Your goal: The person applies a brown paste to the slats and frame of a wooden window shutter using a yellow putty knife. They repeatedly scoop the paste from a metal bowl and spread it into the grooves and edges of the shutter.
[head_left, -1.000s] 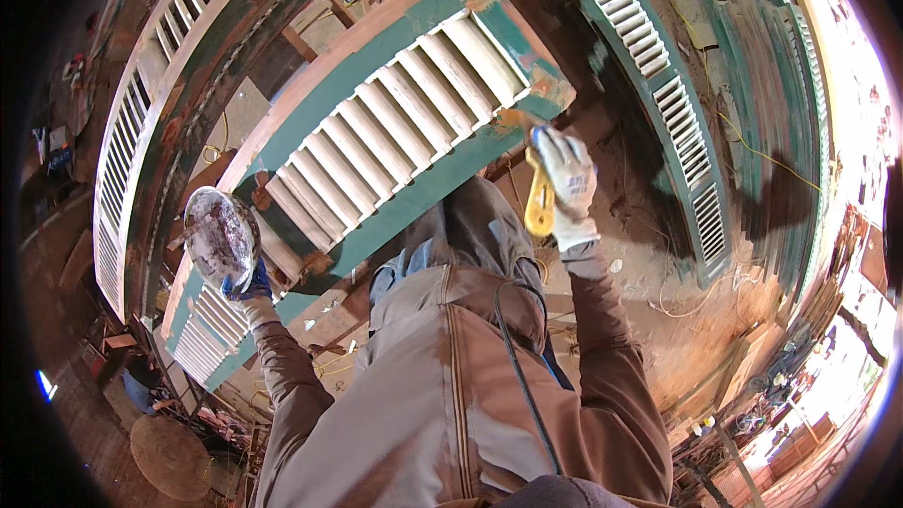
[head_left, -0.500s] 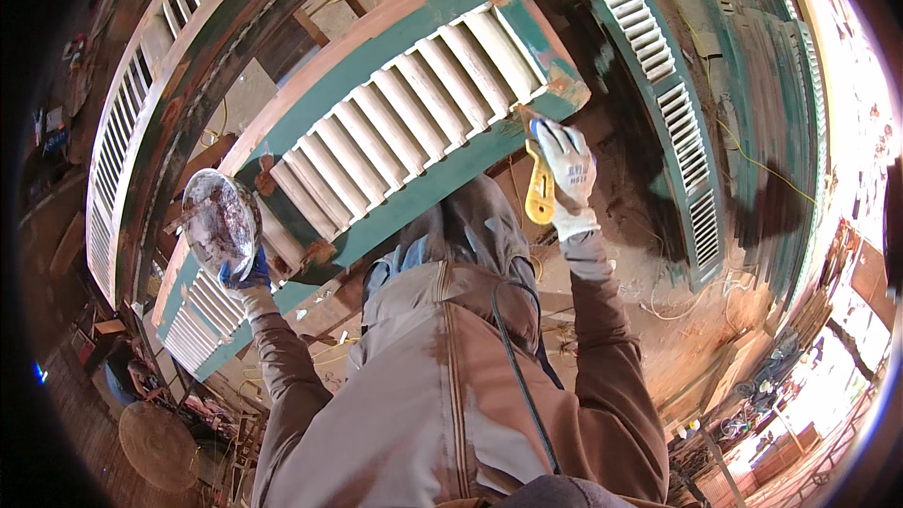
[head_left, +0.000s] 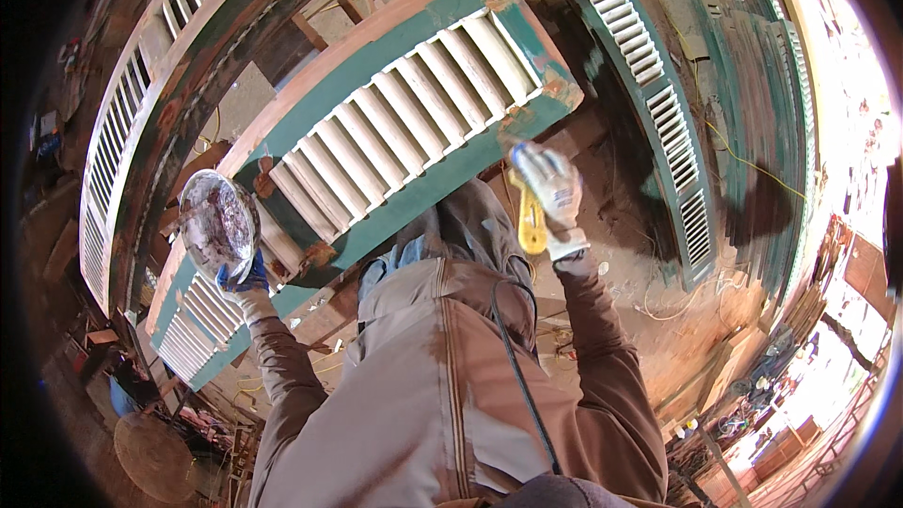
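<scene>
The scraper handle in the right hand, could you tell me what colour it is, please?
Yellow. The scraper handle shows best in the head view, held in the gloved right hand.

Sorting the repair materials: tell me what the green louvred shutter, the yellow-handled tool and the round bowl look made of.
Green louvred shutter: likely wood, worn paint, bare patches showing. Yellow-handled tool in the right hand: handle looks plastic, blade unclear. Round bowl in the left hand: shiny, smeared, perhaps metal or plastic.

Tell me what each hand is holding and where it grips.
Left hand holds a paint-smeared round bowl from beneath. Right hand grips a yellow-handled scraper by its handle, blade against the green louvred shutter.
</scene>
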### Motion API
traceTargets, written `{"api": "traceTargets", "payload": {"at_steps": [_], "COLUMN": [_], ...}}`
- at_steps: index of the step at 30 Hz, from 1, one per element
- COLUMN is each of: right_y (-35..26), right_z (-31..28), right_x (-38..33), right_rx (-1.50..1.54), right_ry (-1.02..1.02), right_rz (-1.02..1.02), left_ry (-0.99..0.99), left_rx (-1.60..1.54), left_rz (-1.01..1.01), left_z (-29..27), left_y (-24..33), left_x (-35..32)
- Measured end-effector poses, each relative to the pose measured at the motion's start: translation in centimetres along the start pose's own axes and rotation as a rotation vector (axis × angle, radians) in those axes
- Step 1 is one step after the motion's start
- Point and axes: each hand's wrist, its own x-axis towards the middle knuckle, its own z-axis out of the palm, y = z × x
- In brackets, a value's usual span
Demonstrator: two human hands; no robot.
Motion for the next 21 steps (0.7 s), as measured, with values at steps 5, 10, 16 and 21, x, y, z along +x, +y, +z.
{"api": "traceTargets", "payload": {"at_steps": [5,10,16,21], "right_y": [0.7,-1.4,-0.8,-4.3], "right_z": [1.2,0.6,1.6,1.1], "right_x": [1.6,-0.6,-0.3,-1.9], "right_rx": [-0.083,-0.037,-0.077,-0.017], "right_ry": [-0.099,-0.203,-0.071,-0.149], "right_rz": [0.056,-0.071,0.065,-0.007], "left_ry": [0.030,0.033,0.046,0.049], "left_rx": [0.217,-0.082,0.065,-0.102], "left_rz": [0.193,0.016,0.139,0.022], "left_z": [-2.1,-0.7,-0.1,0.9], "left_y": [-0.4,-0.4,-0.8,-0.6], "left_x": [1.1,0.5,-0.5,-0.4]}}
